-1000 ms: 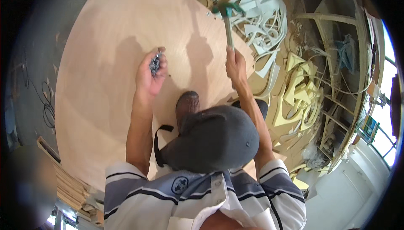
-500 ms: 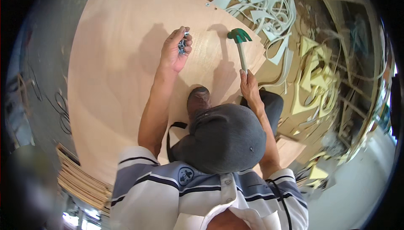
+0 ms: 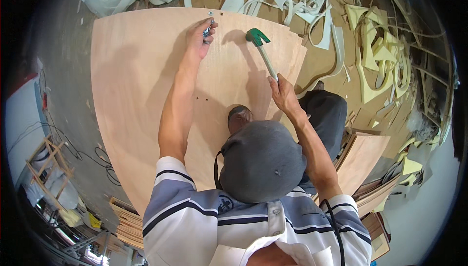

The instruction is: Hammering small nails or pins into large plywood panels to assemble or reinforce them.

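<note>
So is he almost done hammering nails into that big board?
Some looks done: small dark marks show mid-board, and two more at the far edge, though whether they are nails or holes is unclear. In hand: the left hand holds a bunch of nails near that edge, and the right hand holds a green-headed hammer. Most of the plywood board is bare.

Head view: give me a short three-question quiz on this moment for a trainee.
1. True or false: the right hand holds the hammer by its handle.
2. What does the left hand hold? A) small metal nails B) a saw C) a paintbrush
3. Fill in: the left hand is near the far ____ of the plywood sheet.

Key: 1 true; 2 A; 3 edge.
</note>
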Demonstrator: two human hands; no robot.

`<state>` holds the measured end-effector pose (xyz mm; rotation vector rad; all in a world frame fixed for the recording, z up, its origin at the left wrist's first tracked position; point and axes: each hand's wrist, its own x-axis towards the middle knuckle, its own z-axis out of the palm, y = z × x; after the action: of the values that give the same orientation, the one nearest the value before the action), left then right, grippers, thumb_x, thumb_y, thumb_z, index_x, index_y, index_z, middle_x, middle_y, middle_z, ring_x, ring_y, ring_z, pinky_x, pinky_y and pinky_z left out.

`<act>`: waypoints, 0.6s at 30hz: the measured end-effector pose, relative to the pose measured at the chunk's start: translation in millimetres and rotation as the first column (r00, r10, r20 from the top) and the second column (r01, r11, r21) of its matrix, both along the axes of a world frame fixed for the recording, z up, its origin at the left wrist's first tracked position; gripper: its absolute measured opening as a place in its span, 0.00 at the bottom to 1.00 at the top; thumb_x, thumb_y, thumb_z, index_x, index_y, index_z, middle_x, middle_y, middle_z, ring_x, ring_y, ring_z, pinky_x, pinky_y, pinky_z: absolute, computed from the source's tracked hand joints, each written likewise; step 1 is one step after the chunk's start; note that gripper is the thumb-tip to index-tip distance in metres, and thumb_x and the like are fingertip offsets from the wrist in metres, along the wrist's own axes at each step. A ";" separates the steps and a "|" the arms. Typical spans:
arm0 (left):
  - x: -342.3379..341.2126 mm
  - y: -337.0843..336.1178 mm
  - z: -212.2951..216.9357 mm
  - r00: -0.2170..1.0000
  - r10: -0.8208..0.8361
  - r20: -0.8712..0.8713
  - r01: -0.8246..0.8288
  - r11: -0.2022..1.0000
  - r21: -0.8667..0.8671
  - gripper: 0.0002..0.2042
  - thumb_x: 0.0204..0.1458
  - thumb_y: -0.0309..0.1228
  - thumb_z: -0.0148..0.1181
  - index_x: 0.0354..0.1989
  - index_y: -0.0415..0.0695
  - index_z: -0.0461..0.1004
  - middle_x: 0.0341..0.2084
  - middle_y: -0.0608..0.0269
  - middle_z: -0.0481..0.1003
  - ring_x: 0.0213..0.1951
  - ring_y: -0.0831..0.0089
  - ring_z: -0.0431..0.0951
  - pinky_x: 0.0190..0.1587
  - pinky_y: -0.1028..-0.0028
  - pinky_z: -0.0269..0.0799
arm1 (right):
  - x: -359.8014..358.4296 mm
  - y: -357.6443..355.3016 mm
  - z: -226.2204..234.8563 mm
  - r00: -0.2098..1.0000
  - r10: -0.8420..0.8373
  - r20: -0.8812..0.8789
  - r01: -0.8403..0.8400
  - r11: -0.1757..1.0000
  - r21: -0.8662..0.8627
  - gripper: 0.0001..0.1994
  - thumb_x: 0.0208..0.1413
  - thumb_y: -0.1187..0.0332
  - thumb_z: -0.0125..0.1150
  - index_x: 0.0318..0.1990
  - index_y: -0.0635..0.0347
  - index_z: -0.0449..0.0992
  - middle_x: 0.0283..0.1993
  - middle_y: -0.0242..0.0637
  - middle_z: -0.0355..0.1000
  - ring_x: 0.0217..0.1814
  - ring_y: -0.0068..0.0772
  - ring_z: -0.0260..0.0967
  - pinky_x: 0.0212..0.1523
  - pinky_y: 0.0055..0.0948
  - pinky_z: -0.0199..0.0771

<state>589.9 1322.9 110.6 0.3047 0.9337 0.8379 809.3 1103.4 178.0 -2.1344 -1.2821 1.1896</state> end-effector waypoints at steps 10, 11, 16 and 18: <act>35.4 34.4 -6.5 0.870 -0.084 -0.486 0.160 0.980 0.117 0.04 0.49 0.25 0.60 0.32 0.37 0.76 0.20 0.64 0.74 0.17 0.83 0.65 0.16 0.85 0.57 | -1.3 0.4 -3.2 0.999 -0.007 -0.036 0.006 1.000 -0.023 0.15 0.61 0.60 0.48 0.31 0.67 0.64 0.20 0.58 0.63 0.25 0.60 0.66 0.27 0.45 0.62; 36.3 34.6 -8.7 0.870 -0.088 -0.486 0.162 0.980 0.113 0.04 0.49 0.25 0.60 0.32 0.37 0.76 0.20 0.64 0.74 0.17 0.83 0.65 0.16 0.85 0.57 | -1.4 0.2 -2.9 0.999 -0.005 -0.033 0.004 1.000 -0.024 0.15 0.60 0.61 0.48 0.31 0.67 0.64 0.20 0.58 0.63 0.25 0.60 0.66 0.27 0.45 0.62; 40.7 35.1 -16.5 0.779 -0.041 -0.625 0.222 0.952 0.213 0.08 0.47 0.26 0.62 0.33 0.35 0.78 0.18 0.63 0.74 0.17 0.82 0.67 0.17 0.82 0.61 | -0.8 0.9 -1.2 0.999 -0.010 -0.031 0.009 1.000 -0.024 0.15 0.60 0.61 0.48 0.31 0.67 0.65 0.20 0.58 0.63 0.26 0.61 0.66 0.27 0.46 0.62; 43.3 35.4 -15.2 0.752 -0.035 -0.658 0.242 0.943 0.227 0.08 0.46 0.27 0.63 0.32 0.35 0.79 0.18 0.63 0.75 0.17 0.82 0.68 0.18 0.81 0.62 | -0.7 0.5 -3.1 0.999 -0.015 -0.030 0.014 1.000 -0.019 0.15 0.60 0.61 0.48 0.31 0.67 0.65 0.20 0.58 0.63 0.26 0.62 0.66 0.26 0.46 0.62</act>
<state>633.2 1358.3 95.4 0.9719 1.4096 0.7372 808.6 1103.8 174.9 -2.1274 -1.2454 1.2276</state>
